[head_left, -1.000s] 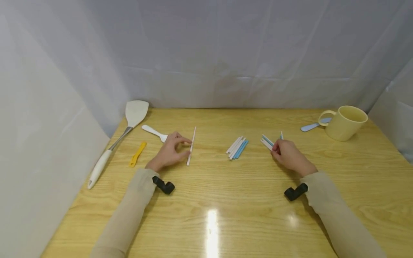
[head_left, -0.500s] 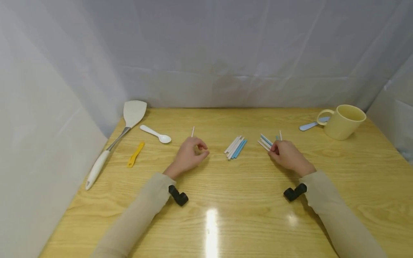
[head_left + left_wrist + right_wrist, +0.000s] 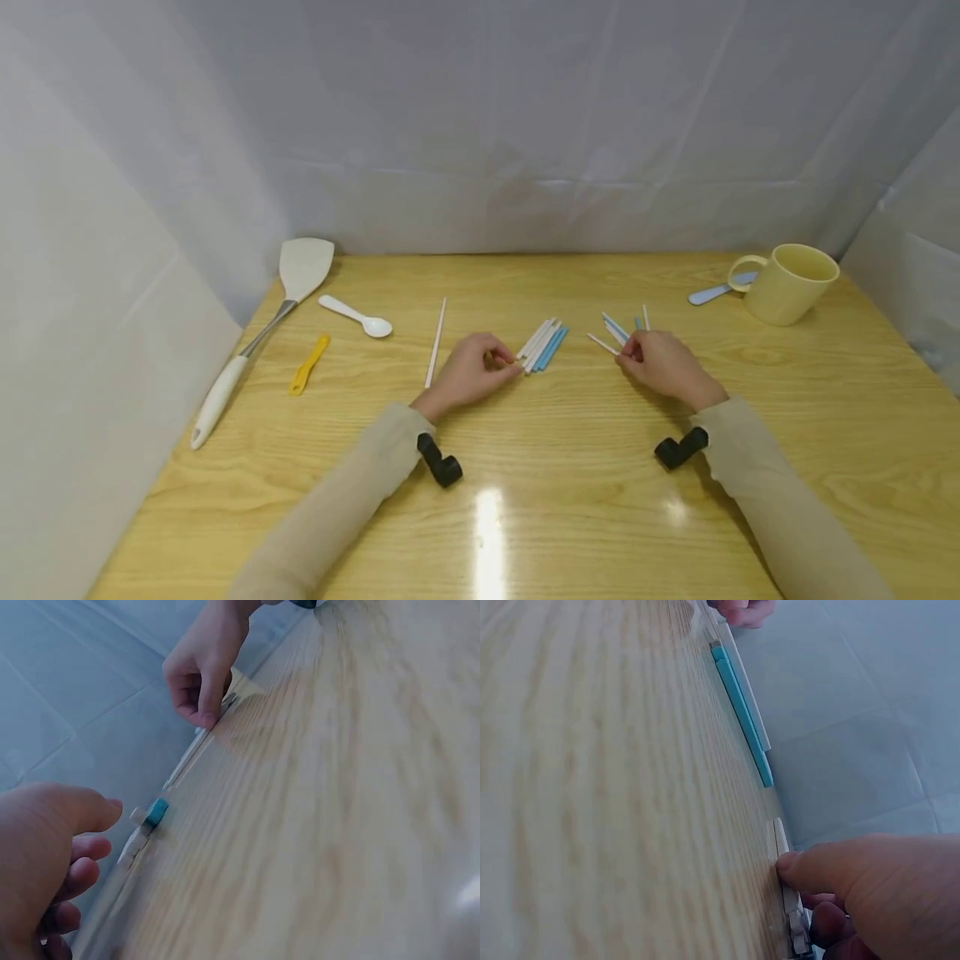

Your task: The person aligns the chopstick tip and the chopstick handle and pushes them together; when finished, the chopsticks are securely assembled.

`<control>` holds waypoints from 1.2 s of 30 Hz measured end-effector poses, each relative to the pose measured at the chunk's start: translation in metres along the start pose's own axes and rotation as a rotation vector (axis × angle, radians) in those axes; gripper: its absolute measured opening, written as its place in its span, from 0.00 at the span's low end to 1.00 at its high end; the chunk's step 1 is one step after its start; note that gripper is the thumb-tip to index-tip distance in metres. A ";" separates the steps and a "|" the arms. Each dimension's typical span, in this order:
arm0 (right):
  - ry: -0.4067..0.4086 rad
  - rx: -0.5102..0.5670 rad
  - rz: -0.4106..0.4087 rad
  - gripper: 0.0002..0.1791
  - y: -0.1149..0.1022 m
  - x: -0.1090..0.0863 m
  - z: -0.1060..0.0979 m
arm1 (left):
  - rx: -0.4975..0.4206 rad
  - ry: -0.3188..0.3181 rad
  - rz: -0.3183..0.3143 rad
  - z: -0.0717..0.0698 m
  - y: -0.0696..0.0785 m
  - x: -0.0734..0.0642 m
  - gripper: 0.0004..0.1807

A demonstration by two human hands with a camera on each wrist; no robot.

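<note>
My left hand (image 3: 476,367) is beside a small pile of short white sticks (image 3: 534,337) and blue sticks (image 3: 553,350), fingertips right at its near left edge. In the left wrist view, thumb and loosely bent fingers stand apart with nothing between them, close to a blue stick's end (image 3: 156,813). My right hand (image 3: 663,362) pinches a white stick (image 3: 602,343) that points left from the fingertips; its thumb lies on that stick (image 3: 780,836) in the right wrist view. Several white and blue sticks (image 3: 613,327) fan out behind this hand, partly hidden by it.
A longer white stick (image 3: 437,337) lies left of the left hand. Further left are a white spoon (image 3: 358,317), a yellow flat-handled piece (image 3: 308,365) and a long spatula (image 3: 258,342). At the right back, a yellow mug (image 3: 787,287) stands by a pale blue handled utensil (image 3: 708,295).
My left hand has moved right, away from the long white stick and spoon, over to the middle pile. The right hand stays nearly in place while its white stick has swung apart from the others.
</note>
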State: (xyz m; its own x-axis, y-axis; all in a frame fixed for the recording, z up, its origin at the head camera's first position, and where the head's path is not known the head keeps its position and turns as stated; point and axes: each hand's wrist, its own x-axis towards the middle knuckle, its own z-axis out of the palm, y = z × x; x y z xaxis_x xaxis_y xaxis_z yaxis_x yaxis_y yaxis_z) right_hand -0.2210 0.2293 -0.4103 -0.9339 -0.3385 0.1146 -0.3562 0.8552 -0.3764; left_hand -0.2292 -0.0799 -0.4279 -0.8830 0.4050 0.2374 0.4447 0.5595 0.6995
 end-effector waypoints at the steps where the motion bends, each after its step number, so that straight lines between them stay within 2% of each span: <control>1: 0.003 0.003 -0.004 0.08 0.000 0.000 0.000 | -0.001 -0.001 -0.007 0.003 0.000 0.001 0.09; 7: 0.018 0.023 0.001 0.08 0.001 0.000 0.002 | 0.047 0.024 -0.044 0.014 0.004 0.005 0.13; 14: 0.012 0.051 0.004 0.08 0.003 0.000 0.004 | 0.064 0.019 -0.090 0.016 0.008 0.005 0.15; 27: 0.012 0.067 0.010 0.08 0.005 0.001 0.004 | 0.106 0.023 -0.043 0.023 0.006 0.006 0.12; 31: 0.013 0.076 0.008 0.08 0.005 0.000 0.003 | 0.066 0.026 -0.027 0.023 0.004 0.005 0.11; 36: 0.051 0.116 -0.003 0.09 0.005 -0.001 0.002 | -0.020 0.064 0.009 0.021 0.001 0.005 0.10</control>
State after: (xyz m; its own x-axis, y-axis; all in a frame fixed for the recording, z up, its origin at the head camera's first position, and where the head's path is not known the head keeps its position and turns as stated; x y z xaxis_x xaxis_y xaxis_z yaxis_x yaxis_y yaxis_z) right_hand -0.2223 0.2333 -0.4141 -0.9341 -0.3186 0.1614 -0.3564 0.8020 -0.4793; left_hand -0.2297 -0.0620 -0.4404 -0.8871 0.3625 0.2858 0.4501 0.5416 0.7100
